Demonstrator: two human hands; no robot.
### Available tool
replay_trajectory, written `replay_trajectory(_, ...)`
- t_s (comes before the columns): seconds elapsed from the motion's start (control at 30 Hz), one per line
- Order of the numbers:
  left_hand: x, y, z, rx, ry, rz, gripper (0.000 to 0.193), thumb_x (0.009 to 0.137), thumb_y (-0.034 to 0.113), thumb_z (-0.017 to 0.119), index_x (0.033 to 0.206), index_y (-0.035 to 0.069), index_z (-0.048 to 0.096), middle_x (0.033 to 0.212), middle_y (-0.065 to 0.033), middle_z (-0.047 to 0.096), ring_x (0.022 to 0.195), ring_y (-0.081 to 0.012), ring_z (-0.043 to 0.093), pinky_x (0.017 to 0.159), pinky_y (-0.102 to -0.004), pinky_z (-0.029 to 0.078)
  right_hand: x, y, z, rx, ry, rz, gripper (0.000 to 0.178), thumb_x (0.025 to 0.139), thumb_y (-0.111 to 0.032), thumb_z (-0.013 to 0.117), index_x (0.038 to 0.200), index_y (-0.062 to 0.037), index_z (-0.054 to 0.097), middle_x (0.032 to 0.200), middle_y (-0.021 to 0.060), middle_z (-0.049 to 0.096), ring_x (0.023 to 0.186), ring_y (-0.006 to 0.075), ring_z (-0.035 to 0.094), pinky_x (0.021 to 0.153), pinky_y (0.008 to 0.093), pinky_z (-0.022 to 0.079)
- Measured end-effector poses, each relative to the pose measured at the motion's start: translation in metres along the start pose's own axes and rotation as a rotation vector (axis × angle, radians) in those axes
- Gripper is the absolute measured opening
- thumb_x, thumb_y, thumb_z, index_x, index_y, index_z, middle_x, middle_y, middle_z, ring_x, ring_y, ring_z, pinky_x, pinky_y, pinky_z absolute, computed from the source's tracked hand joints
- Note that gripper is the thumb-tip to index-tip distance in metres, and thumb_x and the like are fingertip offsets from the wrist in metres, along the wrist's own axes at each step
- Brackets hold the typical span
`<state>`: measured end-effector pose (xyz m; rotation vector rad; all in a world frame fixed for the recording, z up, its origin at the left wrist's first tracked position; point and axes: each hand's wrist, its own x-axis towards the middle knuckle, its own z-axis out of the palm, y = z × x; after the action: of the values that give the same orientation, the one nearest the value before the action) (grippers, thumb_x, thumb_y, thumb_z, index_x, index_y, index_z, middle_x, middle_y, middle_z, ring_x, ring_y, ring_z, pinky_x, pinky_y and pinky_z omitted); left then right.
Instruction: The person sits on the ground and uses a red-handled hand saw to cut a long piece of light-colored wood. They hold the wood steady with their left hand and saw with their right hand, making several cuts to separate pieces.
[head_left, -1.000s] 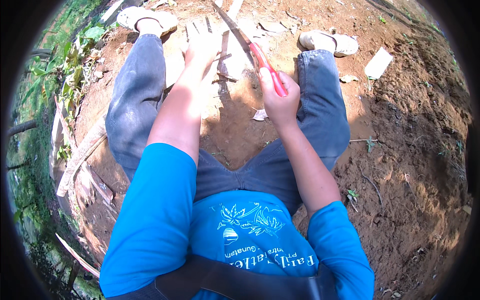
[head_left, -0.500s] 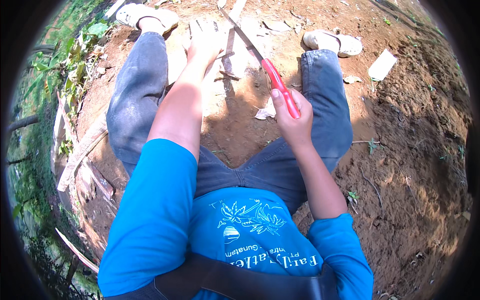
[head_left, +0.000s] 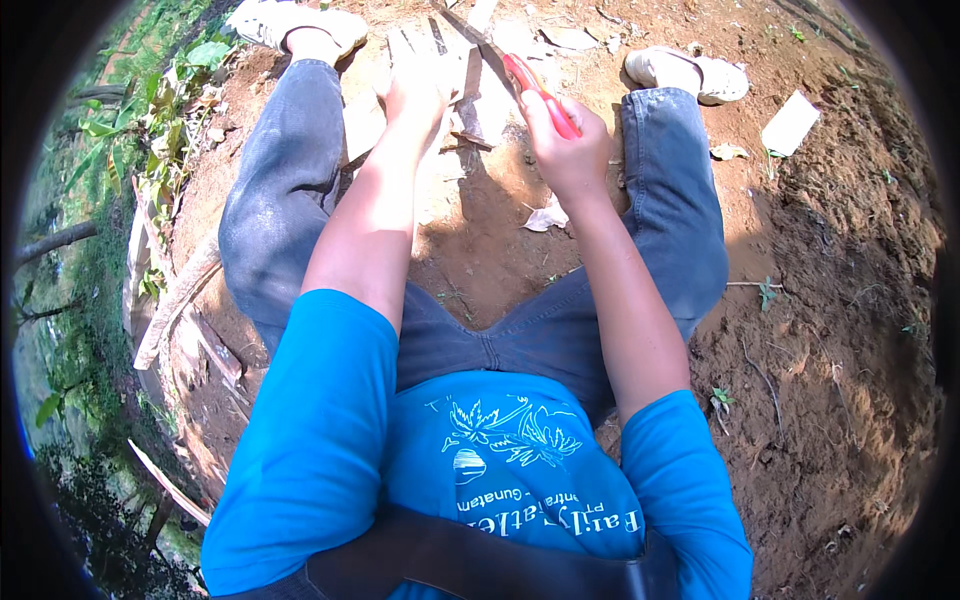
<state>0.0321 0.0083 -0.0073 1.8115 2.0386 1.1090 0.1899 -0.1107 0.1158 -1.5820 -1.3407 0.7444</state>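
Note:
My right hand [head_left: 572, 150] is wrapped round the red handle of a hand saw [head_left: 530, 80]. From the handle, the narrow dark blade slants up and left toward the top edge, where its tip is cut off. Between my feet, pale sunlit wood [head_left: 490, 112] lies on the ground, its outline washed out by glare. My left hand [head_left: 415, 75] rests on it with stretched fingers, just left of the blade. Whether the teeth touch the wood I cannot tell. A small dark strip of wood or bark [head_left: 470, 140] lies below the blade.
My shoes [head_left: 305, 28] and bent legs [head_left: 675, 190] frame the spot on both sides. A dry leaf [head_left: 547, 214] lies on the brown soil. Wood pieces [head_left: 180, 300] and green plants [head_left: 150, 120] are at left, a pale flat piece [head_left: 790, 124] at right.
My right hand has pushed the saw forward, away from me, and its handle is now higher and closer to the wood. My left hand stays on the wood.

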Motion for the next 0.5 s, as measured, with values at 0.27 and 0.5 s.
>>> replay_trajectory(0.27, 0.011, -0.019, -0.023, 0.387, -0.436, 0.241, 0.051, 0.086, 0.044, 0.071, 0.120, 0.006, 0.067, 0.124, -0.0248, 0.065, 0.119, -0.0401, 0.061, 0.101, -0.0492, 0.049, -0.047, 0.071, 0.002, 0.053, -0.107, 0.036, 0.036, 0.096, -0.029, 0.071, 0.076, -0.0051, 0.054, 0.060, 0.0042, 0.048, 0.057, 0.0122, 0.045, 0.054, 0.0326, 0.037)
replay_trajectory(0.5, 0.012, -0.037, -0.012, 0.188, -0.403, 0.092, 0.047, 0.084, 0.041, 0.073, 0.113, 0.004, 0.070, 0.119, -0.0250, 0.066, 0.117, -0.0402, 0.060, 0.100, -0.0485, 0.049, -0.041, 0.048, -0.008, -0.012, -0.117, 0.093, 0.034, 0.095, -0.034, 0.070, 0.080, -0.0034, 0.062, 0.061, 0.0079, 0.055, 0.056, 0.0183, 0.052, 0.057, 0.0356, 0.042)
